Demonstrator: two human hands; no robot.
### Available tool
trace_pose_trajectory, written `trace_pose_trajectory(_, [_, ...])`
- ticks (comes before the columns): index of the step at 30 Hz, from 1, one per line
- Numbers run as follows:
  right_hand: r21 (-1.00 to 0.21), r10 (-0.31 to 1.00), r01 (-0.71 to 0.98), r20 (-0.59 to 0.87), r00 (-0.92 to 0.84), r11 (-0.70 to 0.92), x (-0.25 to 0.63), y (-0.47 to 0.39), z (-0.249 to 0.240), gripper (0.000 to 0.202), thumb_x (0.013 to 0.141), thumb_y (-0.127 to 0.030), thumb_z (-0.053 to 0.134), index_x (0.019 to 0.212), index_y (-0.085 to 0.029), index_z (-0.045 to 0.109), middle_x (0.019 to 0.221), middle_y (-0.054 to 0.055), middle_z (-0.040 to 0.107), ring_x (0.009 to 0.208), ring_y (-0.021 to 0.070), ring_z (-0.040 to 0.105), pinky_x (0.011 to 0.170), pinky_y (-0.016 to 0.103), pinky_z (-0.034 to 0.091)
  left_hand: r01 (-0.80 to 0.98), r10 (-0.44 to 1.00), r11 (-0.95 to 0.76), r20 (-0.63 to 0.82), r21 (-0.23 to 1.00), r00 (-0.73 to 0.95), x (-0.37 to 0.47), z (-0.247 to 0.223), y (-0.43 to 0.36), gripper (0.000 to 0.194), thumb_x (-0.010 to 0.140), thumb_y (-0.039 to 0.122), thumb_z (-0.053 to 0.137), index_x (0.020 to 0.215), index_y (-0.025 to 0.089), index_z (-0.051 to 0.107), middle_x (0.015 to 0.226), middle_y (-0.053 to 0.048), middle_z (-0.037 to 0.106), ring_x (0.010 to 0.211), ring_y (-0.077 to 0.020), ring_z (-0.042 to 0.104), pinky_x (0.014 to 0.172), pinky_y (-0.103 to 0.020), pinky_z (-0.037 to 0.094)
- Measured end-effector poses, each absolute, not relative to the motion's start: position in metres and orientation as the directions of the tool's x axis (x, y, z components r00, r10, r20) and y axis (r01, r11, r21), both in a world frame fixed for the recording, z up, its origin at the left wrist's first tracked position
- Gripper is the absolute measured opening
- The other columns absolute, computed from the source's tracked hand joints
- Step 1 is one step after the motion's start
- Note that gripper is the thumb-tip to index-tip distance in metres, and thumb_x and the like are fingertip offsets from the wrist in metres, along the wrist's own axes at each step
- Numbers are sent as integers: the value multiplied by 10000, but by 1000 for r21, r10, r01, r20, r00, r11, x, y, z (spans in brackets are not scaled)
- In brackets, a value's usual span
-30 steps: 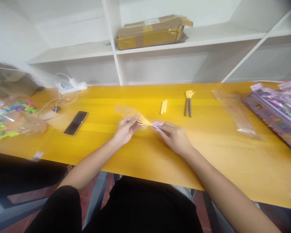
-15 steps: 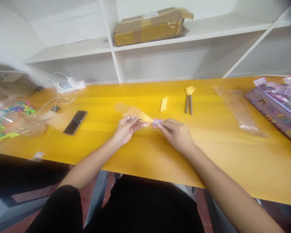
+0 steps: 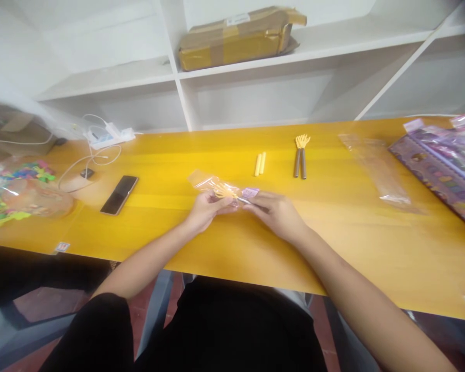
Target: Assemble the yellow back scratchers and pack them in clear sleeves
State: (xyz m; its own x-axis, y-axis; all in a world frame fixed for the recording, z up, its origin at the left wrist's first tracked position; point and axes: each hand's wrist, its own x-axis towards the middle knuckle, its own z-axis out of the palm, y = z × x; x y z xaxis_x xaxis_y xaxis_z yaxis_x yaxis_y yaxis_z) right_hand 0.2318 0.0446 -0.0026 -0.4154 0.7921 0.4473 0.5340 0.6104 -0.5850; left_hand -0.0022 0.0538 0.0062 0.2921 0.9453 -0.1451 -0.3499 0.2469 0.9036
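My left hand [image 3: 209,211] is closed on a clear plastic bag [image 3: 204,179], its thumb and fingers pinching the near side. The yellow claw-shaped head of a back scratcher [image 3: 225,192] lies within or behind the film; I cannot tell how far it sits inside. My right hand [image 3: 277,209] pinches the scratcher's thin metal shaft from the right. A small purple printed label [image 3: 250,192] shows by the right fingertips. Beyond my hands lie two pale yellow sticks [image 3: 260,164] and two more back scratchers [image 3: 300,157] with grey handles, side by side.
On the left are a phone [image 3: 119,195], a white power strip [image 3: 112,138] with cables, and a bag of colourful pieces [image 3: 34,199]. To the right lie a flat clear bag [image 3: 387,175] and a purple printed package [image 3: 437,178]. A taped carton [image 3: 240,41] rests on the shelf.
The back scratcher's head has shifted slightly left and down, and more of the film now covers it. My right hand has moved a little left, closer to my left hand.
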Motion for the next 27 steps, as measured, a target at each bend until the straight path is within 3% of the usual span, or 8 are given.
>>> trace_pose_trajectory(8, [-668, 864, 555, 317, -391, 496, 241, 49, 2, 279, 1049, -448, 627, 1178, -270, 799, 1251, 79, 794, 1121, 305, 768, 968, 433, 607, -458, 992, 118, -85, 881, 90, -8, 10, 64, 423, 694, 417, 984, 873, 133, 727, 875, -65, 801, 831, -207, 795, 878, -394, 657])
trace_pose_trajectory(11, [-727, 898, 539, 265, -350, 425, 247, 51, 5, 330, 1080, -473, 556, 1129, -267, 809, 1217, 61, 808, 1102, 292, 780, 980, 431, 610, -486, 998, 58, -60, 872, 10, -19, 14, 75, 408, 695, 409, 985, 857, 132, 734, 849, -53, 801, 837, -192, 794, 881, -360, 647])
trace_pose_trajectory(16, [-776, 911, 487, 279, -304, 401, 243, 50, 2, 340, 1074, -495, 558, 1083, -268, 812, 1194, 49, 813, 1113, 303, 775, 1018, 470, 601, -445, 995, 90, -60, 891, 82, -18, 12, 73, 369, 738, 410, 960, 888, 118, 793, 872, -76, 808, 841, -184, 785, 845, -329, 654])
trace_pose_trajectory(22, [-780, 892, 461, 269, -364, 423, 228, 41, -2, 349, 1074, -502, 556, 1103, -247, 792, 1075, 65, 808, 1012, 278, 762, 897, 412, 611, -345, 960, 219, -137, 913, 246, 4, -1, 49, 380, 760, 418, 943, 956, 119, 815, 935, -114, 819, 857, -225, 801, 863, -383, 660])
trace_pose_trajectory(27, [-913, 950, 307, 198, -240, 268, 232, 42, 0, 409, 1012, -585, 638, 1208, -232, 703, 1089, 72, 772, 817, 188, 697, 715, 318, 578, -377, 984, 160, -119, 912, 132, 0, 3, 56, 394, 741, 438, 951, 912, 113, 807, 876, -109, 816, 854, -240, 807, 858, -377, 654])
